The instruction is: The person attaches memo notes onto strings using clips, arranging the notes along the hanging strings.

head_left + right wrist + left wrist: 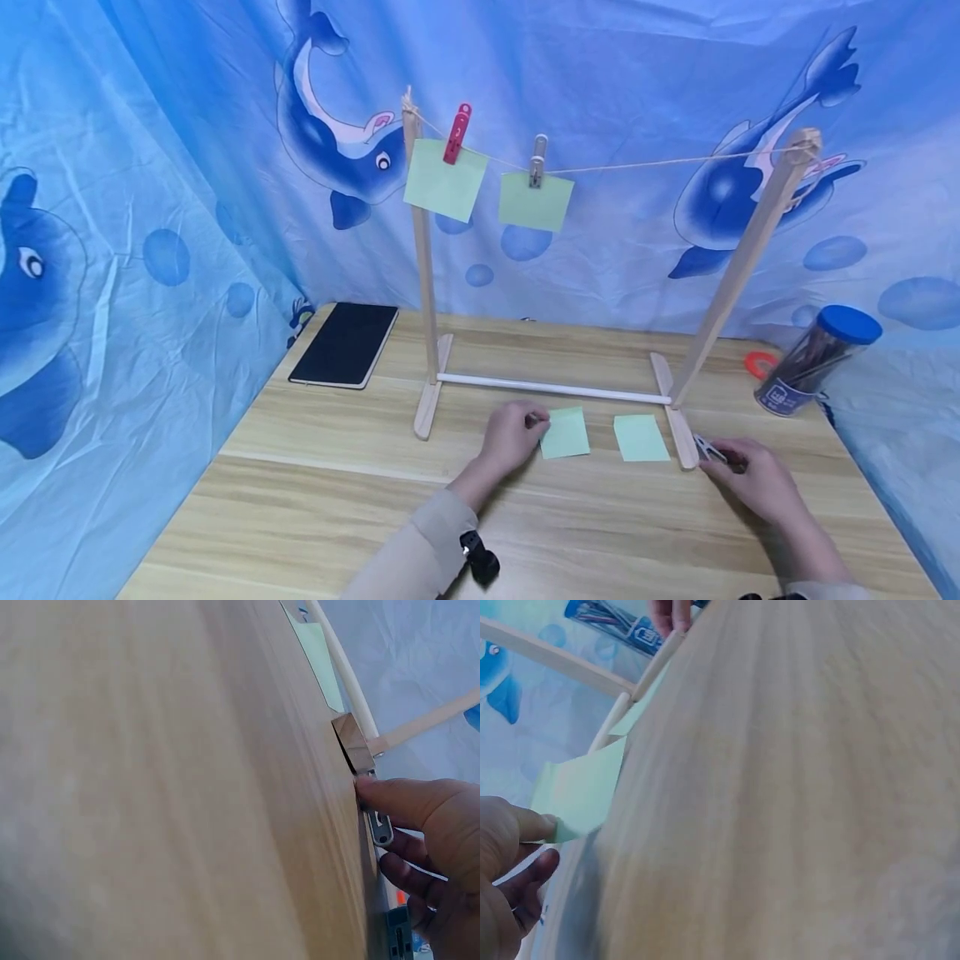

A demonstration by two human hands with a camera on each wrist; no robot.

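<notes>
Clamps fingers and thumb of the left hand [512, 436] on the left edge of a green note [566, 432], lower middle of the frame, near-square and extending rightward from the fingertips. With the right hand [757, 479], lower right, pinches a silvery clothespin [709, 450], long axis slanting toward the upper left, just beside the right foot [683, 442] of the wooden stand [748, 258]. Seems to hinge on the gap between clothespin and held note: well apart, with that foot and a second green note [642, 437] between, the latter closer to the right hand. Just above both notes, as a likely hindrance, a white crossbar [553, 388]; higher, across the upper frame, a string [637, 165] with two clipped green notes [445, 183]. At left, a black notebook [345, 344]; at right, a blue-lidded jar [806, 367].
</notes>
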